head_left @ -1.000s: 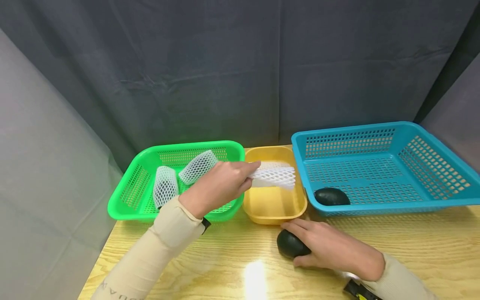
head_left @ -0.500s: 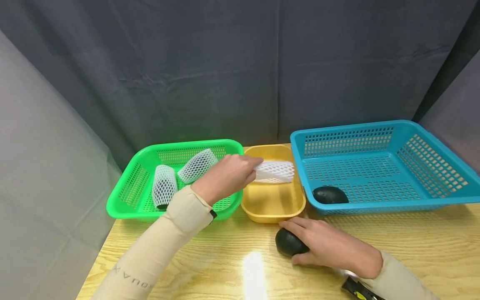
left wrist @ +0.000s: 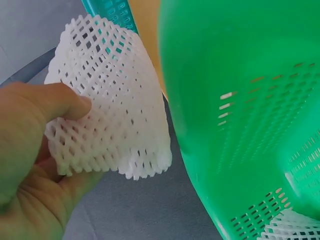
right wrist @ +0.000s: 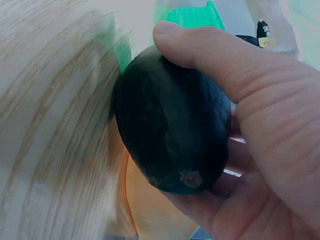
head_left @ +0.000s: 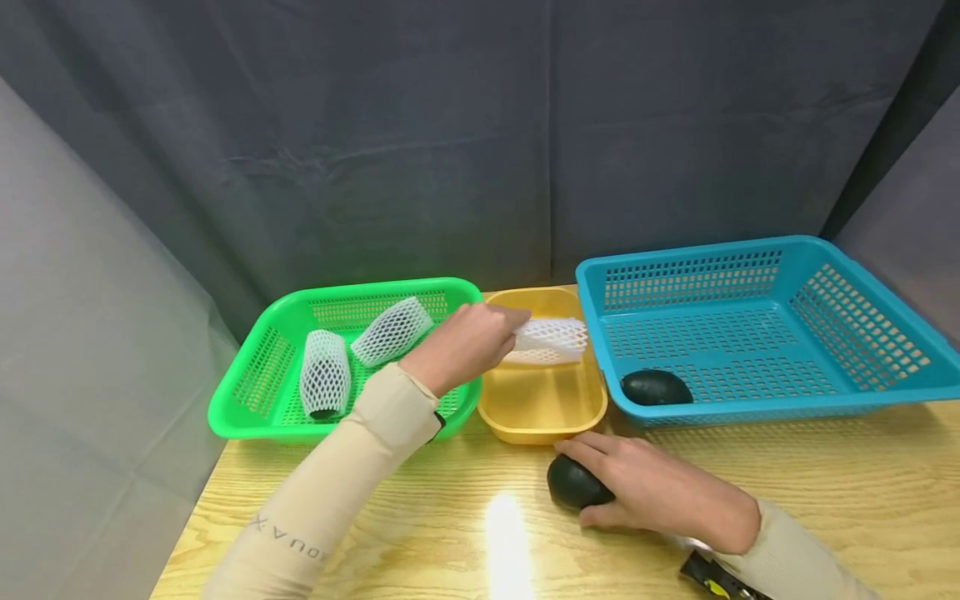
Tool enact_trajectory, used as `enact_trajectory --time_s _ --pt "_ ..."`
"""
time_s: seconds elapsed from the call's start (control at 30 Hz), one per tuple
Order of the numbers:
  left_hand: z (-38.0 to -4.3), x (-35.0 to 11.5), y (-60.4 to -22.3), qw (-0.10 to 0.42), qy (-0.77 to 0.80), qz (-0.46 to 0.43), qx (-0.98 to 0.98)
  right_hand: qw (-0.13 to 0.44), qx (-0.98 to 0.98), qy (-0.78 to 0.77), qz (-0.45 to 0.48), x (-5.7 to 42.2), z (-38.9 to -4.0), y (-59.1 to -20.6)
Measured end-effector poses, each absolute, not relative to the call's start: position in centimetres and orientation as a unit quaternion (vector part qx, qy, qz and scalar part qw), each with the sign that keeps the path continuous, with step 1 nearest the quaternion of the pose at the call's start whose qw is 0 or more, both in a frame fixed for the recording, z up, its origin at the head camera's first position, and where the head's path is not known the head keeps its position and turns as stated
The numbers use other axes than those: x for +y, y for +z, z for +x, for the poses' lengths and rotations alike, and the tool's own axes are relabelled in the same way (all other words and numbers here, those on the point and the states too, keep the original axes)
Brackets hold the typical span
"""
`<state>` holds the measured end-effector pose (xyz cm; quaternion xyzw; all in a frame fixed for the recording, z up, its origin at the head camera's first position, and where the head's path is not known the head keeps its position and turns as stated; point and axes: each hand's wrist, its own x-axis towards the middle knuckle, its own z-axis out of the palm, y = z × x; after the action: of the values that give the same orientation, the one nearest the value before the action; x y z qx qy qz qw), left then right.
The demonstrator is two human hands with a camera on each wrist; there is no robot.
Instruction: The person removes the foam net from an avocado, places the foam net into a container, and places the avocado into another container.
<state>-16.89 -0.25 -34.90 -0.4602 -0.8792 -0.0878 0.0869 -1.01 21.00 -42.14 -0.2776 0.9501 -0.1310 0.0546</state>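
Observation:
My left hand pinches a white foam net sleeve over the yellow bin. In the left wrist view the thumb lies on the outside of the foam net sleeve, which looks flattened. Whether the white mesh just below it in the bin is a separate sleeve, I cannot tell. My right hand grips a dark green avocado on the table, in front of the bin. The right wrist view shows the thumb over one end of the avocado, with its stem scar at the other end.
On the left, a green basket holds two netted sleeves with dark contents. The blue basket at right has one avocado in its near left corner. A dark curtain hangs behind; the table is wooden.
My left hand has shifted slightly right and away from me, taking the foam net sleeve with it. My right hand and the avocado stay put, while the head view has drifted a little.

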Motion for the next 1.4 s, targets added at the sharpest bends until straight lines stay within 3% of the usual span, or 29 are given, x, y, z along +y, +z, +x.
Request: enact_trajectory --time_s 0.3,0.8,1.13,1.4 --pt "-17.3 1.3 -34.1 0.067 -0.062 -0.444 -0.892 0.039 0.951 -0.121 -0.283 21.0 -1.0 -42.3" --pt "-17.3 3.7 -34.4 0.034 -0.017 -0.407 -0.912 0.063 0.953 -0.126 -0.267 20.9 -0.9 -42.1" --pt "-17.8 4.1 -35.0 0.051 0.015 -0.384 -0.922 0.056 0.950 -0.119 -0.284 21.0 -1.0 -42.2" --pt "-18.1 4.6 -35.2 0.027 0.031 -0.366 -0.930 0.070 0.952 -0.123 -0.271 20.9 -1.0 -42.1"
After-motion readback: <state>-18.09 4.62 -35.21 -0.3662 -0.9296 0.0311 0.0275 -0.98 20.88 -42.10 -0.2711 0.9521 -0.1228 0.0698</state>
